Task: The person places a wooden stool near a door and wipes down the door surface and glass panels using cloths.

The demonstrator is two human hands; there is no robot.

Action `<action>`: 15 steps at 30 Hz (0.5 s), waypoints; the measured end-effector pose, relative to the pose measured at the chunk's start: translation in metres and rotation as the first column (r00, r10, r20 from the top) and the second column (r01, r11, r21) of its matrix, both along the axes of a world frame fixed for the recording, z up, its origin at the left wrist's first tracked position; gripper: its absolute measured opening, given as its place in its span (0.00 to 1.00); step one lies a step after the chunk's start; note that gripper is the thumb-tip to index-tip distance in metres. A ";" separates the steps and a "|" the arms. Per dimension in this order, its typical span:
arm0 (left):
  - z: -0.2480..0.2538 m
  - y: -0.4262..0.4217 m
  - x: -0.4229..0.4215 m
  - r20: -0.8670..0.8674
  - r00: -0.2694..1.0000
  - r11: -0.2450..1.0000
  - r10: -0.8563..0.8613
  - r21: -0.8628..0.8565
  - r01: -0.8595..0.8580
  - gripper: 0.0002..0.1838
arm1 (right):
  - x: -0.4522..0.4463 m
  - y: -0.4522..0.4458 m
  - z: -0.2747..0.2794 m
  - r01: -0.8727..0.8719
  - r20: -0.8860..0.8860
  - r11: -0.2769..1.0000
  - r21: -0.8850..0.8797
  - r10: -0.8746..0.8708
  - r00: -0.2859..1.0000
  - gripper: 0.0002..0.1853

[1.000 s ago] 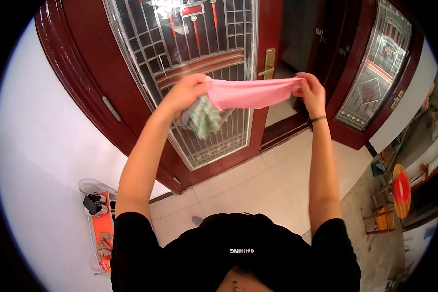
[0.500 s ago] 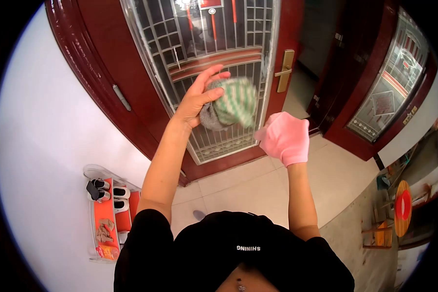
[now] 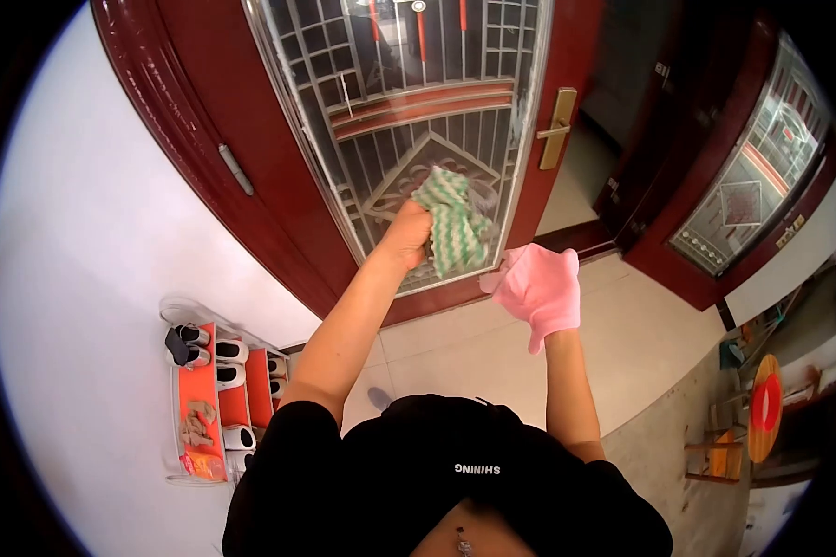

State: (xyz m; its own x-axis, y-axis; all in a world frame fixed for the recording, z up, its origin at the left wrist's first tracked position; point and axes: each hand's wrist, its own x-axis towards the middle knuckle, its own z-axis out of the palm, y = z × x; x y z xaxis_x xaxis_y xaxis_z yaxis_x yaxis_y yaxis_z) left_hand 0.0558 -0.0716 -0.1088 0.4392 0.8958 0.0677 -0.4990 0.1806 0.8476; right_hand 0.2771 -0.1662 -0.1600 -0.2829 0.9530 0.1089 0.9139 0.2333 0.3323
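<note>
My left hand (image 3: 409, 235) is closed around a crumpled cloth (image 3: 459, 243) with green and white zigzag stripes, held in front of the door's glass panel (image 3: 381, 139). A greyish part shows at the cloth's right edge, blurred. I cannot tell whether the cloth touches the glass. Lower and to the right, my right hand is inside a pink fabric covering (image 3: 541, 290), which looks like a glove or mitt and reaches to the wrist. Its fingers are hidden. A small pale pink piece sticks out at its left tip, and a loose end hangs below.
The dark red door has a brass handle (image 3: 555, 130). Right of it is a doorway, with another door leaf (image 3: 729, 195) swung outward. At left a red shoe rack (image 3: 200, 381) holds several shoes. A round wooden table (image 3: 764, 408) with a red centre stands at right.
My left hand has moved right and down and now grips the striped cloth in a fist; its fingers were spread before. The pink-covered right hand has shifted slightly down. The view has shifted a little.
</note>
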 end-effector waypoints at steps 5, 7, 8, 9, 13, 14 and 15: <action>0.014 -0.001 0.023 -0.134 0.986 0.995 0.103 0.010 -0.102 0.14 | -0.022 -0.033 0.062 0.045 0.140 0.998 -0.047 -0.038 0.989 0.16; 0.009 0.006 0.024 0.019 1.000 0.999 -0.022 -0.037 0.023 0.13 | -0.025 -0.040 0.073 0.066 0.172 0.996 -0.057 -0.055 0.984 0.17; 0.005 0.005 0.025 0.107 0.992 0.997 -0.060 -0.042 0.065 0.13 | -0.026 -0.042 0.077 0.075 0.186 0.995 -0.063 -0.062 0.981 0.18; 0.004 0.000 0.027 0.194 0.976 0.993 -0.098 -0.043 0.108 0.13 | -0.027 -0.044 0.082 0.082 0.197 0.994 -0.072 -0.066 0.978 0.18; -0.003 -0.013 0.033 0.431 0.877 0.961 -0.210 -0.072 0.266 0.19 | -0.029 -0.054 0.094 0.111 0.226 0.989 -0.095 -0.087 0.970 0.21; -0.004 -0.016 0.035 0.492 0.838 0.951 -0.233 -0.062 0.301 0.20 | -0.031 -0.056 0.098 0.119 0.233 0.988 -0.102 -0.092 0.968 0.22; -0.011 -0.013 0.037 0.507 0.820 0.945 -0.265 -0.035 0.326 0.22 | -0.032 -0.058 0.100 0.124 0.232 0.986 -0.111 -0.096 0.968 0.23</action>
State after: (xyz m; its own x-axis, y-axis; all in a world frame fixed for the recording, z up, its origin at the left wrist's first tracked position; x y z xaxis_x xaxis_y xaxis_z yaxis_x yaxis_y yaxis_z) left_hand 0.0928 -0.0842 -0.1202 0.6209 0.7429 0.2501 -0.7485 0.4671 0.4707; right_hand 0.2454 -0.2240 -0.0599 -0.1791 0.9816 -0.0659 0.8409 0.1875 0.5076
